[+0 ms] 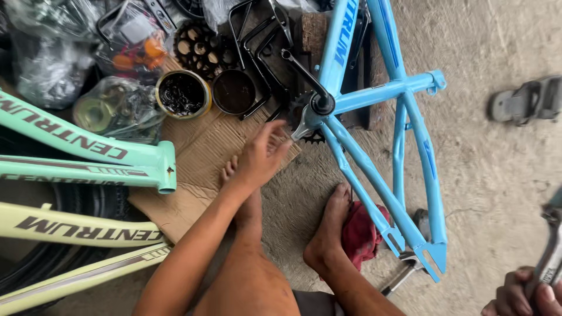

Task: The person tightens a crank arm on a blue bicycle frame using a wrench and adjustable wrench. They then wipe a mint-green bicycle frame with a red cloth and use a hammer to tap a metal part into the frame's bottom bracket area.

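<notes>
Left hand (260, 157) fingers loosely spread, reaching for crank (307, 88) on blue frame (374, 175); right hand (524, 292) grips metal tool (550, 257).

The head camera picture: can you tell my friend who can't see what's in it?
A seated person's left hand reaches toward the crank of a light blue bicycle frame lying on the concrete floor, while the right hand grips a metal tool. Nearby lie cardboard, two grease tins and a red rag.
</notes>
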Available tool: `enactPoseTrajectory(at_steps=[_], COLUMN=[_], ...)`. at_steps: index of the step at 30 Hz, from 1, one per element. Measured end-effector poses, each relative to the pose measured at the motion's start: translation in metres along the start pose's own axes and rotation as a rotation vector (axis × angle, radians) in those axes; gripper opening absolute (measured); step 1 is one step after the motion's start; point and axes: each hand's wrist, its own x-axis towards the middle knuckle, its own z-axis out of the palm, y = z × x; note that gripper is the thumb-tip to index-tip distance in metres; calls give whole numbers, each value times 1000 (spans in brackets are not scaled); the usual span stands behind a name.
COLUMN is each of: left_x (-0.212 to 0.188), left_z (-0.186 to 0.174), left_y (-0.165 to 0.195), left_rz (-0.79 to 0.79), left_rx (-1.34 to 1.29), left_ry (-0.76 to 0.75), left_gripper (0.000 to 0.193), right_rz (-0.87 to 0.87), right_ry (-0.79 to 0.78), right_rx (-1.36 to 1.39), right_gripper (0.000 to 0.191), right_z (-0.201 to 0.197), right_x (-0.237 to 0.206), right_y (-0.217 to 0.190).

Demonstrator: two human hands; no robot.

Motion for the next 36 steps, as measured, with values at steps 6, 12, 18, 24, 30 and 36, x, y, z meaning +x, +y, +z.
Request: enactPoseTrajectory(at_steps=[6, 12, 18, 24, 30, 36], left_x=[57, 98, 134, 188, 207, 214], left_z=[-65, -156, -205, -249, -272, -270], left_y=[3, -21, -41, -38, -35, -43], left_rz=[-13, -66, -129, -119, -128, -33], left_rx=[-13, 49, 59, 85, 78, 21], left_ry=[-89, -183, -259, -274, -276, -235], left_gripper=[47, 36, 32, 34, 35, 40], right_rz=[190, 587, 594, 552, 502, 467], right_ry=[180, 260, 117, 119, 88, 72], right_rx=[-153, -233, -272, -216, -207, -165], right_gripper=[35, 28, 23, 20, 26, 26], right_z=[279, 508, 592, 631, 664, 674], right_x=[86, 187, 250, 300, 316, 323], right_y=[-8, -4, 11, 3, 9, 8])
